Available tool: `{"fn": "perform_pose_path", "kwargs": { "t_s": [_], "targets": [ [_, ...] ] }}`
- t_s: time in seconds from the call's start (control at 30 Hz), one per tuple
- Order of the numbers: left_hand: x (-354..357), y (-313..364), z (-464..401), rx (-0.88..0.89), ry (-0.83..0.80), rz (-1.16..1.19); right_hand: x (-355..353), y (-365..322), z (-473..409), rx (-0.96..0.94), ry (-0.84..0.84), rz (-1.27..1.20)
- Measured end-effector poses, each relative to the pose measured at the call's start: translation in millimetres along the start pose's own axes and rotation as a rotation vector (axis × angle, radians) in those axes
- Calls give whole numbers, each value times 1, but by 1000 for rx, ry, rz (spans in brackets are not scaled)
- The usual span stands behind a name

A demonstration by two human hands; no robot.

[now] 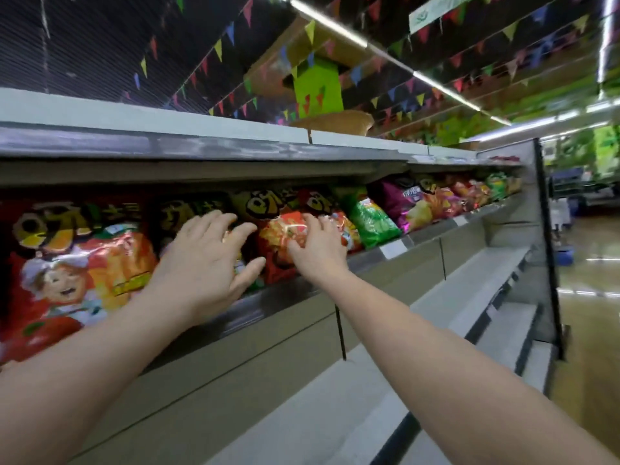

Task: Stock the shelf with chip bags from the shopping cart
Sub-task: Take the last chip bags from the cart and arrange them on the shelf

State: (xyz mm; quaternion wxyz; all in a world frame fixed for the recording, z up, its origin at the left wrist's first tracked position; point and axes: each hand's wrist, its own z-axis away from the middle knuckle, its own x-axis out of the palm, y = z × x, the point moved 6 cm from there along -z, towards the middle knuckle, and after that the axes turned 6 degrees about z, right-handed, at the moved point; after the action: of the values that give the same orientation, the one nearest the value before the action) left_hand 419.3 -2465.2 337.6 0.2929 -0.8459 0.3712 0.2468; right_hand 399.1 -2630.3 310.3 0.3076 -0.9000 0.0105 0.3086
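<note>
1. The red chip bag (pixel 77 260) at the shelf's (pixel 302 290) left end carries large yellow stylised characters, too blurred to read.
2. The same lettering tops bags further right.
3. White price tags (pixel 392 248) on the shelf edge look blank.
4. The hanging ceiling sign (pixel 439 10) is illegible.

We have single head view only, no second view to share. We look forward and slightly up along shelf (pixel 369 260) front, tilted frame. Shelf runs near left to far right. We stand close: forearms enter from bottom edge, ceiling bunting (pixel 235 31) fills top.
</note>
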Motion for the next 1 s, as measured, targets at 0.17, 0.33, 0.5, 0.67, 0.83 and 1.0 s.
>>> {"fn": "perform_pose_path", "kwargs": {
  "t_s": [0.17, 0.33, 0.5, 0.67, 0.83, 1.0],
  "targets": [
    [66, 36, -59, -186, -45, 62, -2, 49, -49, -143, -2, -31],
    [113, 44, -76, -234, -145, -63, 37, 60, -62, -354, -334, -88],
    [124, 35, -75, -329, -158, -190, 21, 73, -74, -490, -305, -132],
    [126, 52, -110, -327, -24, -196, -23, 150, -150, -253, 51, 11],
    [148, 104, -162, -187, -72, -236, 1, 206, -161, -141, -310, 65],
    [189, 119, -176, -249, -224, -90, -2, 217, -163, -106, -342, 64]
  ]
}}
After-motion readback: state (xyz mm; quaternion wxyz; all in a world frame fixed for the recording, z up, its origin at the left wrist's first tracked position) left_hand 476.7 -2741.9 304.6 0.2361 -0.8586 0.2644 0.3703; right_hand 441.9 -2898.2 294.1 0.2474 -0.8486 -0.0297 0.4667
